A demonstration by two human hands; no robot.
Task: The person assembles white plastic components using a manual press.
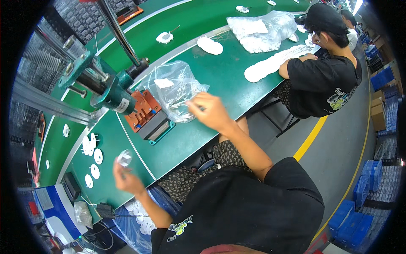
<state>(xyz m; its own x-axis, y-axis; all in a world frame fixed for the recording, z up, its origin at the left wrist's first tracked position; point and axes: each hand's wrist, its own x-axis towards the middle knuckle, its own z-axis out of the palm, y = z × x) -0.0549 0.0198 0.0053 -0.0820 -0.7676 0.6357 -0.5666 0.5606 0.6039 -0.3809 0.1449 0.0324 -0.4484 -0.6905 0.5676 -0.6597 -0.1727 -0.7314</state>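
Observation:
My left hand [128, 181] is closed on a small white round part [124, 158], held up over the green table and blurred by motion. My right hand [210, 111] is in a pinch at the edge of a clear plastic bag [179, 76] full of thin white pieces. Between its fingertips shows a bit of white, too small to name. Left of the bag stands a bench press [114, 95] with an orange fixture [146, 109] under its head. Nothing that I can make out lies in the fixture.
Several white discs with pins [95, 171] lie at the table's left. Behind runs a green conveyor [186, 25] carrying white parts. A co-worker [327, 72] sits at the right beside a row of white discs [270, 65]. A blue-lined bin [141, 218] holds white discs below.

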